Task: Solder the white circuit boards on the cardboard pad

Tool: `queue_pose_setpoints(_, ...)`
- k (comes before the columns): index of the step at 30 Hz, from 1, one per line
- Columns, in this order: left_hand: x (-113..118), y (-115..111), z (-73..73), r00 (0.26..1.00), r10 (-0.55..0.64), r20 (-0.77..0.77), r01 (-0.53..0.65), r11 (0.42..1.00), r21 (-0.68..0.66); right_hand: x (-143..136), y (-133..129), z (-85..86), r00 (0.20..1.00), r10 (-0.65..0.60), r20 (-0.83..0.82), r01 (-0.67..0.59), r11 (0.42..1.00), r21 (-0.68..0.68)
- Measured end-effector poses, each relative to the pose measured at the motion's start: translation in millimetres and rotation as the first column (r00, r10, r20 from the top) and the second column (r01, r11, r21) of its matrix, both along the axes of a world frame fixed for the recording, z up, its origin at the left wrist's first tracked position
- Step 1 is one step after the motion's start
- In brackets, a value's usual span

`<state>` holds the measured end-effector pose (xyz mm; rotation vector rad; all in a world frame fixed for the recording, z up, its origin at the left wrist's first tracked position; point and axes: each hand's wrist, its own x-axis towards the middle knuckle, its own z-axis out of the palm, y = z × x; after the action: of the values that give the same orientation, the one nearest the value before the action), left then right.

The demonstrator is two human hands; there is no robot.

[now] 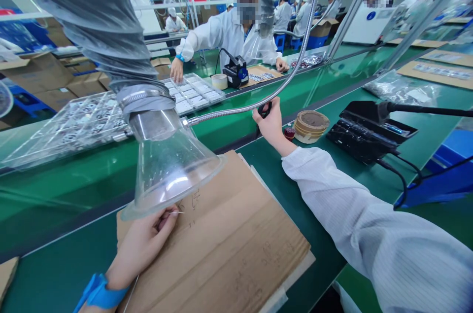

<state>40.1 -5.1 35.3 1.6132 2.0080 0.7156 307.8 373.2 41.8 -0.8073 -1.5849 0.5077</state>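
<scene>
My left hand [150, 239] is closed over the cardboard sheet [236, 224], beneath the clear funnel hood [173, 165]. A thin white strand [179, 212] pokes out from between its fingers; the rest is hidden in the hand. There is a blue band [105, 293] round my left wrist. Farther off, my right hand [271, 123] is raised by the bench's far edge with its fingers wrapped round a small black object [264, 110]. Only part of that object shows, so its kind is unclear. A tape roll [310, 126] and a small dark red item [289, 132] sit beside my right wrist.
A grey ribbed duct [107, 22] and a flexible metal hose [295, 71] hang across the view. Black equipment with cables [369, 133] stands at the right. Across the green divider, a co-worker [236, 32] reaches over a tray of white parts [192, 93].
</scene>
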Motion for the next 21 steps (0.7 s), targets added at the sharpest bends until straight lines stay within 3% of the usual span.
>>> queue_pose_setpoints(5, -2, 0, -3.7, 1.0, -0.006, -0.005, 0.006, 1.0, 0.009, 8, 0, 8.6, 0.998, -0.001, 0.061, -0.002, 0.999, 0.052)
queue_pose_setpoints(9, -3, 0, -5.3, 1.0, -0.003, 0.0, 0.003, 1.0, 0.002, -3, -11, 5.1, 0.992, 0.053, 0.116, -0.06, 0.997, 0.054)
queue_pose_setpoints(12, -2, -1, -5.0, 1.0, 0.0, 0.007, 0.0, 1.0, -0.009, -9, -16, 2.2, 0.996, 0.029, 0.078, -0.031, 0.999, 0.03)
queue_pose_setpoints(21, -3, -2, -5.2, 1.0, 0.001, -0.006, -0.001, 0.999, -0.048, 10, 5, 4.3, 0.999, -0.042, 0.021, 0.042, 0.999, 0.022)
